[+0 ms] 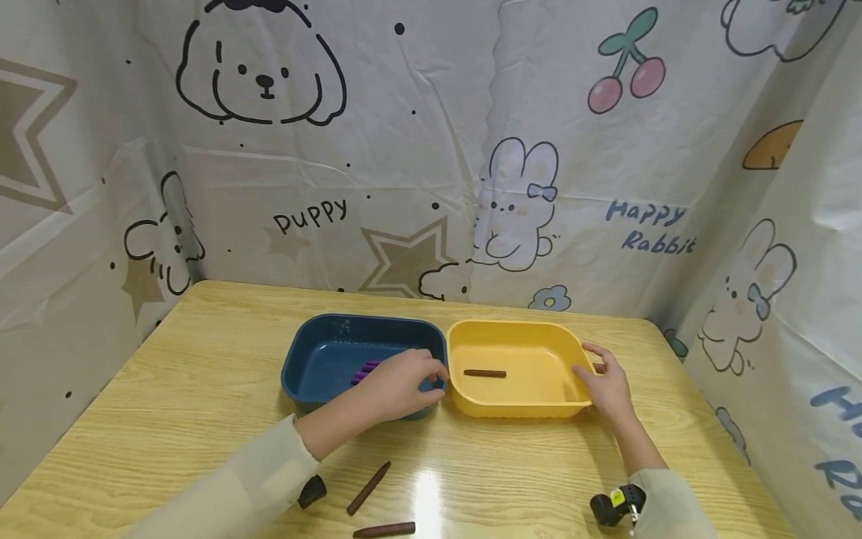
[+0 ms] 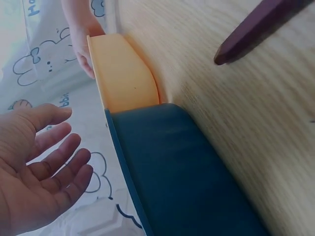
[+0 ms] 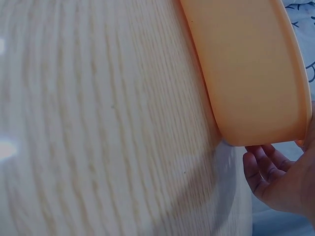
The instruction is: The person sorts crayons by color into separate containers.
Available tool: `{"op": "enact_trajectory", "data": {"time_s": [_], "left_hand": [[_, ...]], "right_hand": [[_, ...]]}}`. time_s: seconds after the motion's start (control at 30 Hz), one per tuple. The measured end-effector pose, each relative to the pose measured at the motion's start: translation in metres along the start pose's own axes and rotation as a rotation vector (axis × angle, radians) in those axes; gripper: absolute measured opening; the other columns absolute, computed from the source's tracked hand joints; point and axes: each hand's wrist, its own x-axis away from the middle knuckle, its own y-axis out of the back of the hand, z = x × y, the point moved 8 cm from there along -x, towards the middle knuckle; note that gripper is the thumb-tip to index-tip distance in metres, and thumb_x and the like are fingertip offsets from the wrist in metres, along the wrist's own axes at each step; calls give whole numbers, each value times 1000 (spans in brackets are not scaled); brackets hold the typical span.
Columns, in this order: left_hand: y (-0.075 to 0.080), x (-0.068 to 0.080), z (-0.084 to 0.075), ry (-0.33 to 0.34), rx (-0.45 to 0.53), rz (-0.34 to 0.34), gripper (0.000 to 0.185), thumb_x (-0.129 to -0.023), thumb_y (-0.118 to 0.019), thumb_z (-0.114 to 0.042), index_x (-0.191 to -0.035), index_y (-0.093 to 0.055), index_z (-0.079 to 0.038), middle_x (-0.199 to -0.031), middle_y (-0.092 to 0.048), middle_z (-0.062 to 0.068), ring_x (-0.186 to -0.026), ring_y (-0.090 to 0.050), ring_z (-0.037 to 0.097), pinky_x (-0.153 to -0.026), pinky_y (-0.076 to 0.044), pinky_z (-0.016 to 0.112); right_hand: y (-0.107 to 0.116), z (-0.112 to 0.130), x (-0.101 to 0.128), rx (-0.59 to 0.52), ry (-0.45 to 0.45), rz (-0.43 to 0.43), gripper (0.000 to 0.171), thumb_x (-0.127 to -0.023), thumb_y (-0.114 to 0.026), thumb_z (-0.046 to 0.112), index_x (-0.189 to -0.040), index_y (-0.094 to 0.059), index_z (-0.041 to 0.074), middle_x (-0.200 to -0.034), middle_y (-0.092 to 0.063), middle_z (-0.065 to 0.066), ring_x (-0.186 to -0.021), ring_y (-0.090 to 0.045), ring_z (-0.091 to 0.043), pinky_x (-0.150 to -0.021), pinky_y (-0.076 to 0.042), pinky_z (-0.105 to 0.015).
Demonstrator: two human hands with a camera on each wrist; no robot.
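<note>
The left hand (image 1: 402, 380) hovers over the blue tray (image 1: 323, 363), fingers relaxed and holding nothing. The purple sticks (image 1: 364, 370) lie just left of its fingertips, seemingly angled toward the back wall. The right hand (image 1: 606, 382) rests loosely against the yellow tray (image 1: 539, 408).

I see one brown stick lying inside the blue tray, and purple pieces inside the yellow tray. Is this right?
Not quite: the colours are swapped. In the head view the brown stick lies inside the yellow tray, and the purple pieces are inside the blue tray.
</note>
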Motion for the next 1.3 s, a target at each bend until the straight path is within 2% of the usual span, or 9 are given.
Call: {"op": "enact_trajectory", "data": {"time_s": [0.27, 0.37, 0.5, 0.6, 0.8, 0.97, 1.2, 1.3], "left_hand": [[8, 32, 5, 36, 147, -37, 23, -86, -66, -24, -105, -68, -11, -97, -63, 0, -93, -61, 16, -82, -52, 31], [9, 43, 5, 36, 158, -33, 22, -86, -67, -24, -104, -68, -11, -99, -64, 0, -94, -62, 17, -81, -52, 32], [7, 57, 8, 30, 158, -35, 19, -85, -68, -21, -101, -68, -11, -93, -63, 0, -85, -59, 13, -75, -51, 28], [1, 67, 12, 33, 177, -24, 18, -83, -69, -19, -99, -69, -10, -88, -62, -2, -81, -57, 12, -71, -49, 24], [-25, 85, 21, 87, 218, 59, 18, -80, -71, -20, -93, -68, -8, -81, -60, -4, -73, -55, 10, -64, -46, 23], [-42, 97, 28, 107, 204, 80, 17, -78, -73, -24, -86, -67, -11, -72, -56, -7, -66, -47, 3, -61, -44, 23], [-49, 103, 36, 140, 196, 54, 20, -73, -77, -24, -82, -66, -10, -63, -49, -10, -59, -41, 0, -58, -40, 22], [-51, 106, 37, 161, 200, 68, 21, -72, -77, -24, -81, -65, -10, -61, -47, -11, -57, -40, 0, -57, -39, 21]], "right_hand": [[0, 1, 0, 2, -3, -1, 55, -92, -57, 16, -142, -36, 10, -126, -48, -29, -93, -60, -24, -70, -56, -26], [0, 1, 1, -1, -10, 4, 55, -92, -57, 16, -142, -35, 10, -126, -48, -29, -91, -61, -22, -69, -56, -27], [-1, 1, 1, -10, -15, 9, 55, -92, -57, 16, -143, -35, 10, -126, -47, -30, -89, -62, -21, -70, -56, -28], [-1, 1, 2, -11, -15, 11, 56, -92, -57, 16, -143, -35, 10, -127, -47, -30, -90, -62, -21, -70, -56, -28], [-1, 1, 2, 3, -13, 7, 55, -92, -57, 17, -142, -35, 10, -126, -48, -30, -92, -62, -23, -71, -56, -28], [-1, 0, 2, -3, -21, 13, 56, -92, -57, 17, -143, -34, 10, -127, -47, -30, -94, -61, -25, -71, -56, -29], [0, -1, 0, 6, -21, 6, 55, -92, -57, 18, -142, -35, 10, -127, -48, -29, -93, -61, -23, -70, -56, -27], [0, 0, 0, 11, -21, 8, 56, -92, -57, 18, -142, -35, 10, -127, -48, -29, -93, -61, -23, -70, -56, -27]]}}
